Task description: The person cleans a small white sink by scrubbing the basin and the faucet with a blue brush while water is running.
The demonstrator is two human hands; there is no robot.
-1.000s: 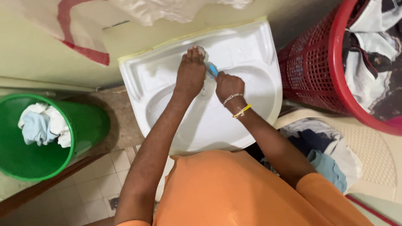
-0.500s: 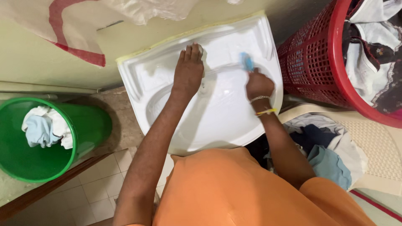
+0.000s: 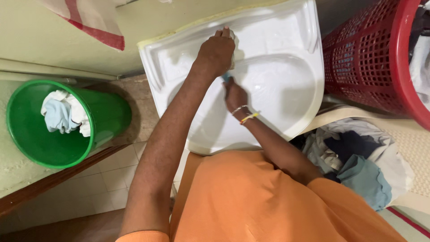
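Both hands in sink (image 3: 286, 80): right hand (image 3: 235, 95) clutches blue scrubber (image 3: 226, 78).

Both arms reach forward, nearly straight. The left hand (image 3: 217, 51) lies palm down, fingers together and pointing away. The right hand (image 3: 234, 93) sits just beside and below it, fingers curled shut, wrist bent slightly.

The washbasin (image 3: 286, 80) is glossy white. A light blue scrubber (image 3: 226, 78) shows at the right hand (image 3: 235, 95), whose wrist wears a silver chain and a yellow band. The bucket (image 3: 27, 134) is green, holding white and pale blue cloth (image 3: 62, 114). The latticed laundry basket (image 3: 363, 58) is red; the shirt (image 3: 251, 197) is orange.
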